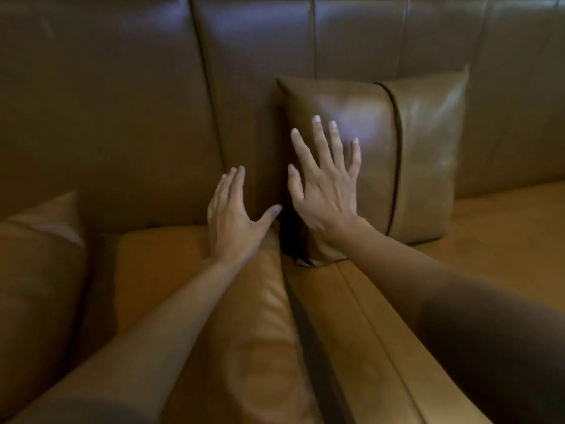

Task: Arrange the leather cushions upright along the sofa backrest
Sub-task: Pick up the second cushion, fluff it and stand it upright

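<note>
A brown leather cushion [422, 154] stands upright against the sofa backrest [122, 102], right of centre, with a dark seam down its face. My right hand [324, 182] lies flat on the cushion's left half, fingers spread. My left hand [232, 215] hovers just left of it, fingers apart, over the far end of a second cushion [250, 316] that lies flat on the seat. A third cushion [36, 270] sits at the left edge; its lower part is cut off by the frame.
The tan sofa seat [504, 234] stretches to the right of the upright cushion. A dark gap [290, 240] shows between the flat cushion and the upright one. Vertical seams divide the backrest into panels.
</note>
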Demonstrator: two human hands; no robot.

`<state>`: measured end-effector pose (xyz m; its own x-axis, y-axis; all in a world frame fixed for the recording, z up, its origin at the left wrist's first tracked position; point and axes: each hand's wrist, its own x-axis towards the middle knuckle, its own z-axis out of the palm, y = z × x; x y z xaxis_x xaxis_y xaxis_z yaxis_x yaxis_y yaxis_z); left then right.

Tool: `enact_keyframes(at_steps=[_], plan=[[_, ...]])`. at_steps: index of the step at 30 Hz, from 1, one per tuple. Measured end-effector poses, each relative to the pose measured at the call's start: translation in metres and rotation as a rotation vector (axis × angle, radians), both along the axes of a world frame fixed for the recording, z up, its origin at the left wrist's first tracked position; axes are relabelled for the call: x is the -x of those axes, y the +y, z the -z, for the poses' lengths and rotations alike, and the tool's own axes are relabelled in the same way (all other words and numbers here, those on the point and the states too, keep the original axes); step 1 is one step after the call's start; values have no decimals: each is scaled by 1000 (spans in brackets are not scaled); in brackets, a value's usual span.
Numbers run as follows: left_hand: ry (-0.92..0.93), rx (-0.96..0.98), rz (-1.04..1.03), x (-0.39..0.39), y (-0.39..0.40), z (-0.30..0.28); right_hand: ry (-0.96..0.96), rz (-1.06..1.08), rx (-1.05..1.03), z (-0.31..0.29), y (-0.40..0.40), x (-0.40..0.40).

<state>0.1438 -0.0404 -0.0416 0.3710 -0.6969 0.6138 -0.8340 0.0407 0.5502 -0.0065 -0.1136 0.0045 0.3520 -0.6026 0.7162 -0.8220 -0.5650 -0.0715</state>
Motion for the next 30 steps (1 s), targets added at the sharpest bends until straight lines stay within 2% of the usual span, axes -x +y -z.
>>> enact_keyframes(at_steps=[8,11,17,25,30], plan=[[17,-42,-166,-97,76,-12,3,-98,-94,3,58,-65],[65,-147,-154,-134,111,1,8,-99,-180,13,76,-90],[99,-400,-144,-166,144,28,44,-47,-481,54,98,-113],[486,-545,-247,-177,152,44,-8,2,-615,72,102,-114],[836,-594,-314,-184,148,40,-136,155,-876,77,101,-108]])
